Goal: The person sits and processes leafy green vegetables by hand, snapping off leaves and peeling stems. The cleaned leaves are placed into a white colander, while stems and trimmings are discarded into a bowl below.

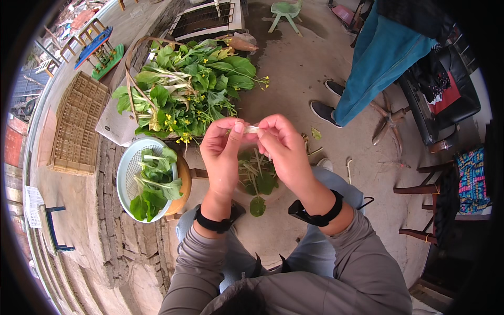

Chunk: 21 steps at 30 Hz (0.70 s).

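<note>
My left hand [222, 153] and my right hand [286, 153] meet in front of me, each pinching an end of a short, pale piece of vegetable stem [251, 129] between thumb and fingers. Beneath them, partly hidden by my hands, lie loose leafy greens [267, 183] with long stalks in a container near the floor. To the left, a light blue plastic colander [125, 181] holds several green leaves [155, 199] and rests on a round wooden stool [183, 185]. Beyond my hands is a large heap of flowering leafy greens [204, 84], with a curved basket handle [129, 78] over its left side.
A person in teal trousers [378, 67] stands at the upper right, near a black swivel chair [453, 102]. A tan plastic crate [78, 126] is at the left. A green plastic stool [286, 10] stands far ahead. Leaf scraps [316, 133] dot the concrete floor.
</note>
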Available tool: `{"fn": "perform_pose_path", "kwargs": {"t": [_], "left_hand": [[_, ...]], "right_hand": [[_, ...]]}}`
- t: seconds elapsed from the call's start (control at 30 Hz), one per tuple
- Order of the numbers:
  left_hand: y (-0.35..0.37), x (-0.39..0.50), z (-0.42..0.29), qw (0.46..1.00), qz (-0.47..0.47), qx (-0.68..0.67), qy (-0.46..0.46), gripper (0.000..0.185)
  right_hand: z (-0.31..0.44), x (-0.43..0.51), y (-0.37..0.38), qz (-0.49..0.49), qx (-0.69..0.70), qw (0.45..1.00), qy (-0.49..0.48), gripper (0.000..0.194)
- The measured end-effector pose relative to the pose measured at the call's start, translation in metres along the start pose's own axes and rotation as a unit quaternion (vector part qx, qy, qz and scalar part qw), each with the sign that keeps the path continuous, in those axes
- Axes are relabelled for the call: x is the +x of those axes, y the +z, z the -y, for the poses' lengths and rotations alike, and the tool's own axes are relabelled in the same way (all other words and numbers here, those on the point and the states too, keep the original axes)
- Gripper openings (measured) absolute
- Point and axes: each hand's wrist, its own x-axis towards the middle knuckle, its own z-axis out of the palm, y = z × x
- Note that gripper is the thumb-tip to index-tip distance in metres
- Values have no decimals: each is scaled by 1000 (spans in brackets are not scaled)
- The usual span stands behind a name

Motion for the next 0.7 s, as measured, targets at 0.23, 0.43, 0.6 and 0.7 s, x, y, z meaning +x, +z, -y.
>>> {"fn": "perform_pose_path", "kwargs": {"t": [0.23, 0.43, 0.6, 0.7], "left_hand": [[0, 5, -2, 999, -22, -27, 34, 14], [-8, 8, -8, 996, -47, -81, 4, 15], [-28, 15, -8, 977, -124, -167, -44, 16], [-43, 21, -14, 963, -168, -203, -56, 16]], "right_hand": [[-1, 0, 3, 24, 80, 997, 4, 7], [-6, 1, 4, 25, 144, 989, 34, 8], [-4, 2, 3, 12, 190, 981, 24, 11], [3, 5, -4, -5, 214, 977, -3, 14]]}}
